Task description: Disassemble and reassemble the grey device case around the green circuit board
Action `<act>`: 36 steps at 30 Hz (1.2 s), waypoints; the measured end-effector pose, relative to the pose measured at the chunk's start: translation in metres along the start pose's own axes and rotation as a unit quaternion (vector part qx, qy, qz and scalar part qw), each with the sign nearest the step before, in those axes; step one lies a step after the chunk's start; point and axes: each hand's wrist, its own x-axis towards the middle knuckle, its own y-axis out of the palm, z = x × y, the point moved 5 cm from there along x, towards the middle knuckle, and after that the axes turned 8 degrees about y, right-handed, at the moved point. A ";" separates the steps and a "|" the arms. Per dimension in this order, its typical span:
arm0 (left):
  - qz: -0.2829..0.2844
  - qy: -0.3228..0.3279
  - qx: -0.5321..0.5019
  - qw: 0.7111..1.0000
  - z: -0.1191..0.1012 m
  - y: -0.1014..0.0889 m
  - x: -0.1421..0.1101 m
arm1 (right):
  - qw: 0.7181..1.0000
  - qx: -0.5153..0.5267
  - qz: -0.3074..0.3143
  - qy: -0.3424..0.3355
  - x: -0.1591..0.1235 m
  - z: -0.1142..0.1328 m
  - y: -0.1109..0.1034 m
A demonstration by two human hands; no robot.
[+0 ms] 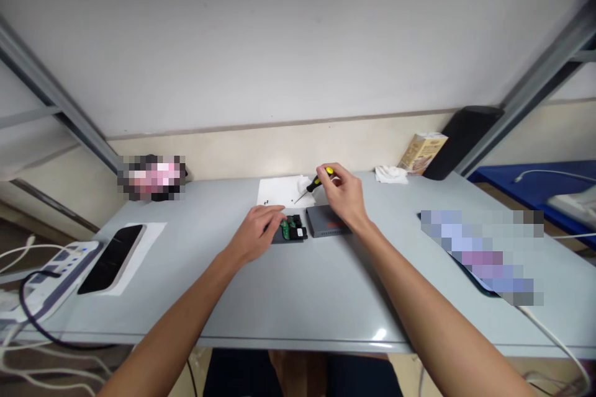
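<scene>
My right hand grips a black and yellow screwdriver, its thin shaft slanting down to the left. The tip points at the white paper, close to a small dark screw. Several more tiny dark screws lie at the paper's left side. My left hand lies with fingers stretched over the left part of an opened device base with a green circuit board, hiding part of it. Beside the board, a dark grey metal cover sits under my right hand.
A crumpled tissue, a yellow carton and a black cylinder stand at the back right. On the left are a phone and a power strip with cables. A blurred-out tablet-like object lies at the right.
</scene>
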 end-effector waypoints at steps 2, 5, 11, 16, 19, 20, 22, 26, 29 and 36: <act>-0.022 -0.022 -0.002 1.000 0.005 -0.004 0.000 | 1.000 -0.004 -0.001 -0.003 -0.001 -0.002 0.001; -0.047 -0.032 0.000 0.998 0.011 -0.005 -0.001 | 1.000 0.001 -0.003 -0.011 -0.002 -0.003 0.002; -0.089 -0.059 0.022 0.994 0.020 -0.005 0.000 | 0.996 0.089 -0.013 0.027 -0.001 0.002 0.003; -0.101 -0.066 0.029 0.992 0.024 -0.006 0.000 | 0.983 0.163 0.017 0.085 -0.002 0.005 0.011; -0.101 -0.044 0.043 0.993 0.020 -0.008 0.000 | 0.977 0.182 0.034 0.104 -0.003 0.004 0.016; -0.103 -0.035 0.050 0.993 0.018 -0.009 0.001 | 0.976 0.185 0.038 0.107 -0.003 0.004 0.017; -0.102 -0.017 0.065 0.993 0.015 -0.011 0.001 | 0.975 0.188 0.045 0.114 -0.004 0.004 0.018; -0.096 0.009 0.086 0.992 0.012 -0.014 0.002 | 0.973 0.187 0.057 0.122 -0.005 0.004 0.018; -0.095 0.008 0.094 0.991 0.015 -0.016 0.002 | 0.973 0.186 0.058 0.121 -0.005 0.005 0.018; -0.111 -0.036 0.070 0.991 0.022 -0.018 0.001 | 0.972 0.192 0.045 0.125 -0.005 0.006 0.017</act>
